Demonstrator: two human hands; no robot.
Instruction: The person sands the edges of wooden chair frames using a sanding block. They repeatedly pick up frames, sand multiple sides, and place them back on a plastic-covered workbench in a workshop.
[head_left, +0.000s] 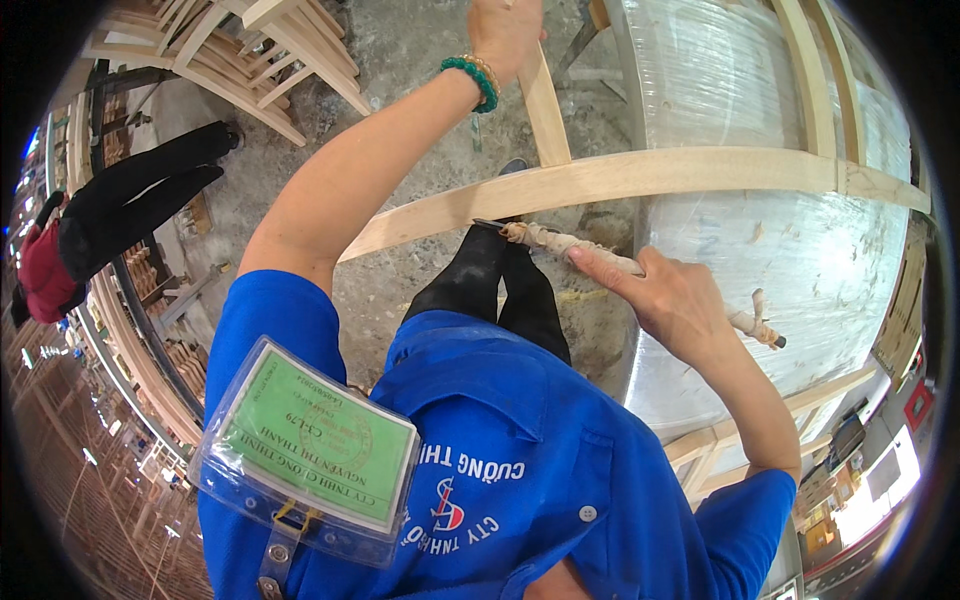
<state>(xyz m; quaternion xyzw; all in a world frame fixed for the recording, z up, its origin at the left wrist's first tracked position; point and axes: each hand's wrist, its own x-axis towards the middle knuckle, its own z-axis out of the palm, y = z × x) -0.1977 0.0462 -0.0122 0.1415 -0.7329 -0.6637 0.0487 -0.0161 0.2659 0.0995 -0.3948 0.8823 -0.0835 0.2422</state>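
My left hand (505,40) reaches to the top edge, its fingers closed round a pale wooden slat (543,110). This slat meets a long wooden rail (610,178) that runs across in front of me and looks bowed here. In my right hand (675,300) is a long tool (550,238), its handle wrapped in cream-coloured tape or cloth. A thin dark metal tip pokes out of the wrapping at the rail's lower edge; whether it touches the wood I cannot tell. Past my hand the wrapped handle carries on, with a short side peg near its dark end.
A large block wrapped in clear film (770,260) fills the right side, with wooden bars (805,80) over it. Wooden frames (270,50) are piled at the upper left. A person in dark trousers (145,190) stands at the left. A badge (310,440) hangs on my chest.
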